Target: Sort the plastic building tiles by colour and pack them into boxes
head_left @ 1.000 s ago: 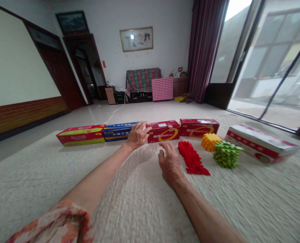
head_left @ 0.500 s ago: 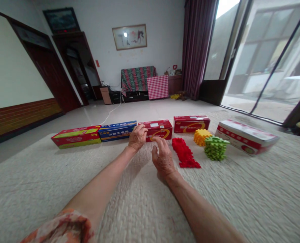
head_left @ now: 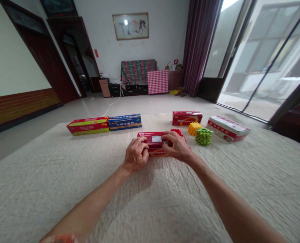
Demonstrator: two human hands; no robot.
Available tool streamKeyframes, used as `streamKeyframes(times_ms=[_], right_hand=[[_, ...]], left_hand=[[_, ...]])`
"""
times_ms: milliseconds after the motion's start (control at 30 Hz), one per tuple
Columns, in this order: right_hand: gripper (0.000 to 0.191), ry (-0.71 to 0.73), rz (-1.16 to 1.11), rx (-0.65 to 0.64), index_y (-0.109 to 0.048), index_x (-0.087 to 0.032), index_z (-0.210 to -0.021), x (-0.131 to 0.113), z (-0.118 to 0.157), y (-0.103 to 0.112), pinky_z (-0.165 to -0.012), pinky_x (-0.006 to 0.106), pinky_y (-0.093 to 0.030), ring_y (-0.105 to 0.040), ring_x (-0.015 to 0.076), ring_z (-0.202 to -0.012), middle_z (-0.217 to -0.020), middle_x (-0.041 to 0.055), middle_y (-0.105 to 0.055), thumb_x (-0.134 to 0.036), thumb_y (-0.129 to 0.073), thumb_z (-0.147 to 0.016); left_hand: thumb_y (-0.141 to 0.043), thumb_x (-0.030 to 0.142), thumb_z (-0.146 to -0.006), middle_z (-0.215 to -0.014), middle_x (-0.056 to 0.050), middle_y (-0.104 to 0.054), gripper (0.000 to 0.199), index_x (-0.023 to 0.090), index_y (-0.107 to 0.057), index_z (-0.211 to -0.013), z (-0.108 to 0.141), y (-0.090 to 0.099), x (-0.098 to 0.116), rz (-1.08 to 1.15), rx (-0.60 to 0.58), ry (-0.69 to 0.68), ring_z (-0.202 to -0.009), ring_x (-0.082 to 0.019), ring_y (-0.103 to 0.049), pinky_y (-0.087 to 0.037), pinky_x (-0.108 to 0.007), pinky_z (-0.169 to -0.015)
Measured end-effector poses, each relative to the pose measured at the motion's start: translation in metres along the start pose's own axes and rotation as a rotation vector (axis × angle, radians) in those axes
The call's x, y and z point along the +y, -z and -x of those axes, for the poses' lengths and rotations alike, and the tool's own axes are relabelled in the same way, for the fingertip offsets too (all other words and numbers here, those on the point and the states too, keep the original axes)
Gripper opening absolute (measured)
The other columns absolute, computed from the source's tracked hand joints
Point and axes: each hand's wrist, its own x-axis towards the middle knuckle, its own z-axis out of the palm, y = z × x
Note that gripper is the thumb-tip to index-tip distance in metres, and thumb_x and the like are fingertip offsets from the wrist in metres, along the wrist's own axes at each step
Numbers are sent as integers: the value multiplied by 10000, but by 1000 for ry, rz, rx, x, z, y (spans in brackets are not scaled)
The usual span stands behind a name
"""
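Observation:
A long red carton (head_left: 155, 143) with a white label on top lies between my hands on the quilted cover. My left hand (head_left: 136, 153) grips its left end, fingers curled over the top edge. On the right part of the same carton, my right hand (head_left: 177, 145) has its fingers bent over the top and front. Behind my right hand, red toothed pieces (head_left: 178, 132) show only in part. Beyond them sit a yellow toothed stack (head_left: 194, 128) and a green stack (head_left: 204, 136) of similar pieces.
A red and yellow-green box (head_left: 88, 127) touches a blue box (head_left: 125, 122) at the back left. Another red carton (head_left: 187, 118) and a white and red box (head_left: 227, 128) stand at the back right. All rest on a pale quilted surface (head_left: 96, 189).
The red carton has come away from the blue box, nearer to me. Both hands are now on it, and my right hand has moved onto its right side. The view has tilted down.

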Motion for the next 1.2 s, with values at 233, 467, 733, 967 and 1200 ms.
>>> streamKeyframes(times_ms=[233, 467, 733, 967, 1200], right_hand=[[148, -45, 24, -418, -675, -168, -828, -13, -16, 37, -701, 248, -434, -565, 142, -764, -885, 48, -627, -170, -558, -737], [272, -169, 161, -731, -645, -187, -958, -20, -39, 48, -590, 239, -396, -547, 141, -704, -858, 32, -651, -211, -637, -687], [298, 71, 262, -782, -602, -189, -1129, -24, -39, 49, -753, 278, -452, -598, 178, -881, -1071, 96, -657, -217, -510, -847], [303, 123, 321, -697, -573, -148, -1174, -25, -27, 43, -845, 320, -473, -609, 212, -1014, -1172, 144, -632, -175, -402, -925], [286, 114, 429, -608, -582, -176, -1140, -27, -21, 42, -691, 295, -455, -647, 210, -918, -1106, 129, -672, -154, -376, -943]], left_hand=[[-541, 103, -743, -1094, -98, -660, 101, 189, -590, -765, 10, 6, 10, 64, 66, 14, -1012, -243, -595, -508, -415, -909], [-527, 134, -777, -1162, -100, -649, 101, 192, -600, -815, 18, -1, 3, 86, 97, -25, -1092, -254, -578, -485, -448, -960], [-514, 142, -801, -1236, -116, -615, 109, 189, -607, -832, 19, -5, 1, 94, 139, -44, -1159, -258, -537, -468, -465, -988], [-501, 146, -814, -1295, -129, -576, 121, 184, -611, -846, 20, -6, 0, 100, 147, -46, -1211, -269, -508, -455, -481, -1005], [-505, 138, -798, -1323, -124, -557, 123, 187, -607, -844, 19, -6, 0, 103, 154, -42, -1228, -273, -494, -447, -492, -1018]])
